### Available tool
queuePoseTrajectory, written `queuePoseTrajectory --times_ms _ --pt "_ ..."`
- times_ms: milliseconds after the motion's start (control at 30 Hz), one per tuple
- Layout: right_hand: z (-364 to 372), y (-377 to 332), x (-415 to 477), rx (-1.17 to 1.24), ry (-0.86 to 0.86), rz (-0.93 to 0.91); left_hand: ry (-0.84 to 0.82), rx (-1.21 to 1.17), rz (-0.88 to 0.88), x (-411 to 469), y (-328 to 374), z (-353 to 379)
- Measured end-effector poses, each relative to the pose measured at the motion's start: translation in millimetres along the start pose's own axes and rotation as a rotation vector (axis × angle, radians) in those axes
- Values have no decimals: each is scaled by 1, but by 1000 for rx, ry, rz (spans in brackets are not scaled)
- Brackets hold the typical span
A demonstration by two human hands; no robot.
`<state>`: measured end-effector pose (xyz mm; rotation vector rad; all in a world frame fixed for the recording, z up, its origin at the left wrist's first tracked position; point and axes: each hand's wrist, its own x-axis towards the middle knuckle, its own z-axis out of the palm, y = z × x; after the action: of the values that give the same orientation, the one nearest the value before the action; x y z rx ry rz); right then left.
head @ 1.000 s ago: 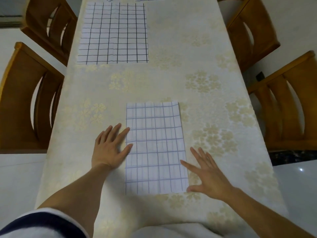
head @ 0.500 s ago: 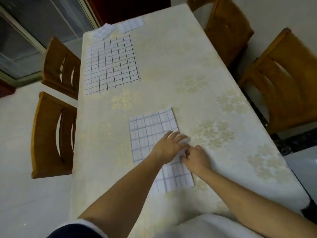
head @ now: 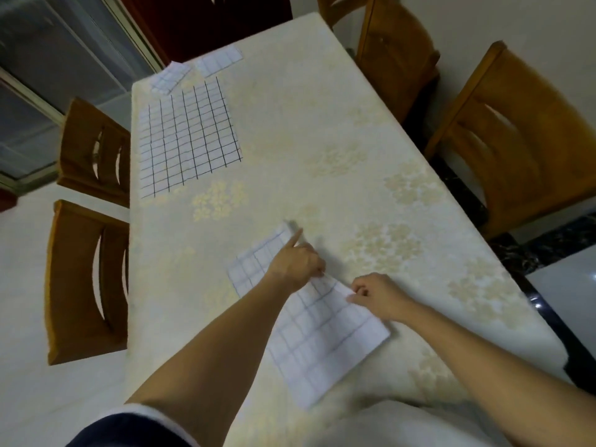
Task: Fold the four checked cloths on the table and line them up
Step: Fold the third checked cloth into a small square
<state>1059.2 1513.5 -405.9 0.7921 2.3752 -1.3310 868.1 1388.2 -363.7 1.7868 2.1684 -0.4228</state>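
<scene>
A half-folded checked cloth (head: 322,333) lies on the near part of the table (head: 322,124). My left hand (head: 296,262) reaches across it to its right edge, index finger stretched out along the edge and the other fingers curled at it. My right hand (head: 374,295) pinches the same edge a little nearer to me. An unfolded checked cloth (head: 188,137) lies flat at the far left. Beyond it, at the table's far end, sit two small folded cloths, one on the left (head: 171,77) and one to its right (head: 219,61).
Wooden chairs stand along both long sides, two on the left (head: 87,279) (head: 93,150) and two on the right (head: 516,150) (head: 396,50). A floral cream tablecloth covers the table. A glass door and dark cabinet lie beyond the far end.
Both hands left the table beside the cloth and came together on its right edge. My left hand has since slid farther along that edge, index finger now extended. The view has turned.
</scene>
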Motion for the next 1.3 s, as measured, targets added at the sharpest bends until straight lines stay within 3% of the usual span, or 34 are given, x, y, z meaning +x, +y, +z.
queuePoseTrajectory --times_ms 167,300,433,500,567,633,733,800,867,900,1067,1200,1300 --pt "-62 25 7 -63 -17 18 57 -305 -265 -16 -26 4" --pt "-104 30 26 -1 122 33 39 -693 -567 -32 -38 18" --pt "-108 36 53 -36 225 78 56 -845 -669 -48 -34 33" --pt "-100 34 58 -175 373 101 104 -929 -728 -51 -33 36" --pt "-90 23 57 -291 583 90 143 -779 -782 -52 -32 41" --pt "-65 -4 51 -283 668 -5 222 -512 -843 -55 -20 45" --pt "4 -45 46 -484 554 -291 342 -413 -699 -48 18 41" --pt "48 -56 46 -672 363 -385 176 -428 -529 -36 40 47" --pt "71 -43 44 -763 207 -304 -46 -465 -441 -30 51 59" --pt "73 -32 41 -766 210 -269 -88 -516 -427 -32 51 66" --pt "26 23 31 -820 284 -188 -65 -648 -497 -66 15 87" --pt "-22 44 33 -783 291 11 -135 -580 -615 -96 -3 97" --pt "-23 24 41 -743 331 51 -64 -461 -630 -87 6 87"
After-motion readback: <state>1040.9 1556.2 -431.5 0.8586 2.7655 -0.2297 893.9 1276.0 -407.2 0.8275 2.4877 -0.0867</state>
